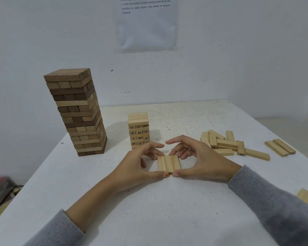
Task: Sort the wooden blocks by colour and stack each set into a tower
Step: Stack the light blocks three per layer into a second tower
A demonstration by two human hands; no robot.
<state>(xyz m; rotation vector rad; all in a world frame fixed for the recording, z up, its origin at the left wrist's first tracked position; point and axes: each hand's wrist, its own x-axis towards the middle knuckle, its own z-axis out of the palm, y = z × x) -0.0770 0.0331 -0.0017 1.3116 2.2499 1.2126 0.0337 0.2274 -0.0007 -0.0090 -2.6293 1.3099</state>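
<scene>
Both hands, left (137,167) and right (199,162), press a row of three pale blocks (169,163) together on the desk (149,210), fingers closed around its edges. Next: lift it squarely onto the numbered pale tower (138,130) behind.

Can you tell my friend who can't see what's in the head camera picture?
Two hands, left hand and right hand, press three pale blocks together into a flat row on a white table. Behind stand a tall brown tower and a short pale tower; loose pale blocks lie to the right.
</scene>
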